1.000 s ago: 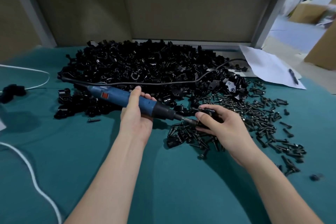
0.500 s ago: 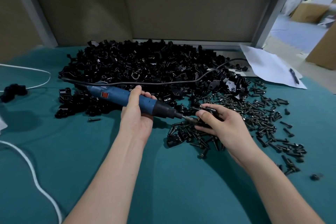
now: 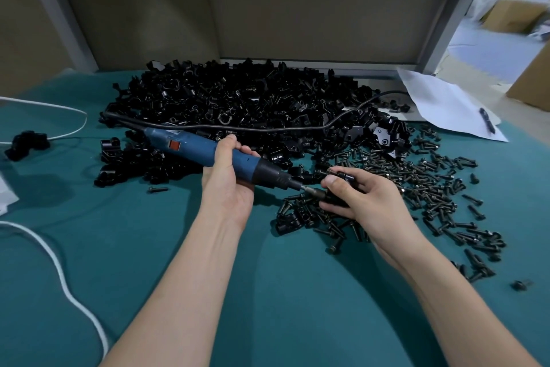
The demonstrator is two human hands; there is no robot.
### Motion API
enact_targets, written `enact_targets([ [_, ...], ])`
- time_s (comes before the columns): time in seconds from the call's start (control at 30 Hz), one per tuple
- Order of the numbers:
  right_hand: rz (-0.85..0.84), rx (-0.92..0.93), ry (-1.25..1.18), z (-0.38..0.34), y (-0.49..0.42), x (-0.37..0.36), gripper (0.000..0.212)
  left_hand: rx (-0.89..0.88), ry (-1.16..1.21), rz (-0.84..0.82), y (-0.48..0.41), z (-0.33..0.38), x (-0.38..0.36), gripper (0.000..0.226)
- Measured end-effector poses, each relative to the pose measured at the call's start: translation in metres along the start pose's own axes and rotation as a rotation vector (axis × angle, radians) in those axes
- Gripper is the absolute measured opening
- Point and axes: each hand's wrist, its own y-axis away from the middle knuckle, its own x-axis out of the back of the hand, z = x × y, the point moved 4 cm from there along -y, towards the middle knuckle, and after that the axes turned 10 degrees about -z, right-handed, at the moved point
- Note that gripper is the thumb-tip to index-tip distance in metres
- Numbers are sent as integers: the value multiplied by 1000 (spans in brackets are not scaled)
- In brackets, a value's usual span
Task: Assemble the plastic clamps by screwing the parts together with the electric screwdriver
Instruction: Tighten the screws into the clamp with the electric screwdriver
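text: none readable | screwdriver (image 3: 208,152): pale label (image 3: 173,135) just beside its orange patch (image 3: 174,145), too blurred to read

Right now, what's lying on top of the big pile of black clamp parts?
The black cord runs across the pile of clamp parts, and the blue electric screwdriver, gripped by the left hand, crosses its near edge. Whatever lies beneath the top layer is hidden.
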Motion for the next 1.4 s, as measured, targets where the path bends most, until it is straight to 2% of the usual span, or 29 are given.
enact_targets([
  [0.53, -1, -21, -38, 1, -1, -1, 38, -3, 19, -48, 4, 2, -6, 13],
  [1.4, 11, -29, -87, 2, -1, 1, 37, 10, 7, -98, 6, 0, -10, 12],
])
